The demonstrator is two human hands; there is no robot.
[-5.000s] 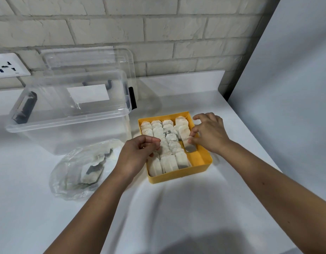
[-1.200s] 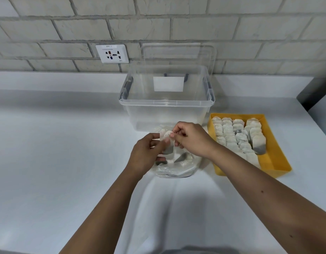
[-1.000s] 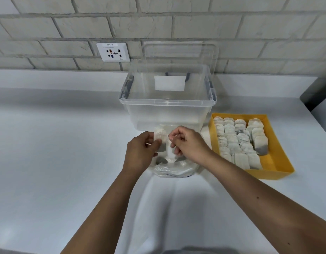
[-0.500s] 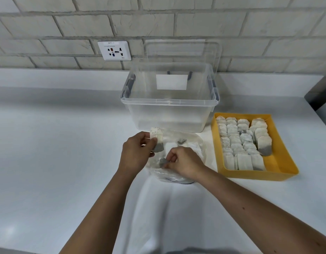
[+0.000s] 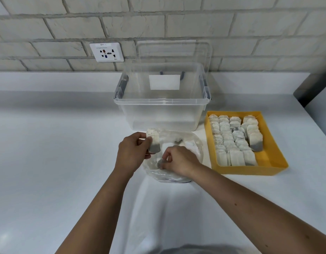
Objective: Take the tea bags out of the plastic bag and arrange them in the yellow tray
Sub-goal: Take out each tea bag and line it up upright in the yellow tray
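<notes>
The left hand (image 5: 130,153) pinches a tea bag (image 5: 154,142) above the plastic bag (image 5: 195,145), at its 10 o'clock. The right hand (image 5: 178,160) reaches inside, its fingers curled on a second tea bag (image 5: 160,163). The yellow tray (image 5: 268,169) lies at 3 o'clock. The tea bags are likely light, soft and easily torn: hold them by the top seam.

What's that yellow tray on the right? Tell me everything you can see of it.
The yellow tray is a shallow, open rectangular box with low walls, plastic by its look. It lies flat on the white counter, just right of the clear storage bin and the plastic bag. Pale tea bags fill most of it in overlapping rows; the near right part of its floor is bare. Neither the left hand nor the right hand touches the tray.
</notes>
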